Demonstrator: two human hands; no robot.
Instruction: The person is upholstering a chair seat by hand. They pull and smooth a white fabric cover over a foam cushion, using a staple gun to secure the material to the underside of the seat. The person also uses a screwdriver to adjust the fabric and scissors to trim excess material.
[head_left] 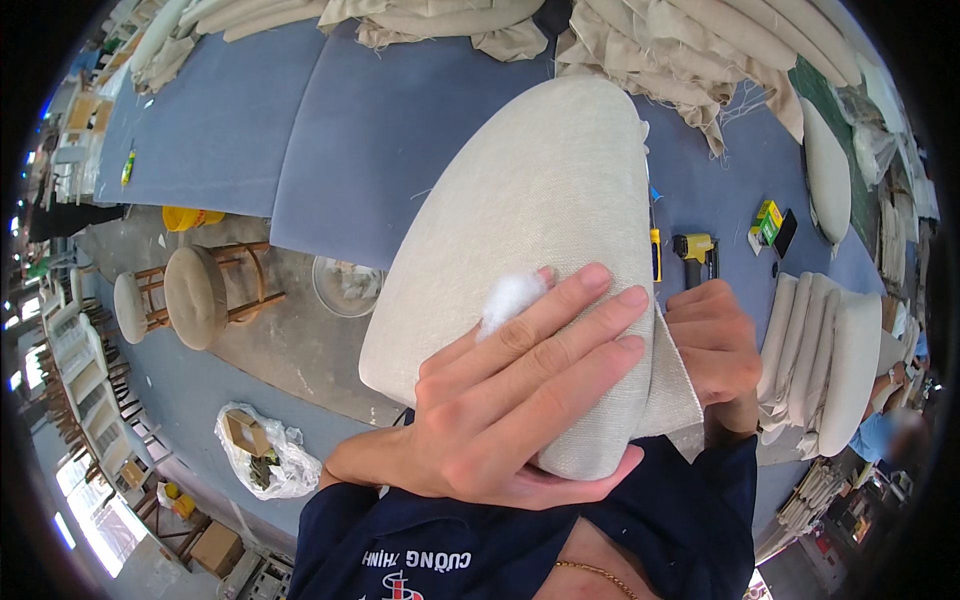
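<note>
A cream fabric-covered seat cushion (pixel 530 190) stands tilted on edge in front of my chest. My left hand (pixel 530 385) is wrapped round its near end, fingers across the fabric face and thumb underneath. A tuft of white stuffing (pixel 512 300) rests against that hand's index finger, on the cushion's face. My right hand (pixel 715 340) is curled closed on the cushion's other side, right beside a loose flap of fabric (pixel 677 385) that sticks out from the edge. What its fingers hold is hidden.
Beyond the cushion, a blue-grey table (pixel 380 130) carries heaps of cream fabric covers (pixel 680 50). A yellow-and-black staple gun (pixel 695 258), a yellow-handled screwdriver (pixel 656 252) and a small green-and-yellow box (pixel 766 222) lie at right, near stacked cushions (pixel 825 350). Round stools (pixel 195 298) stand left.
</note>
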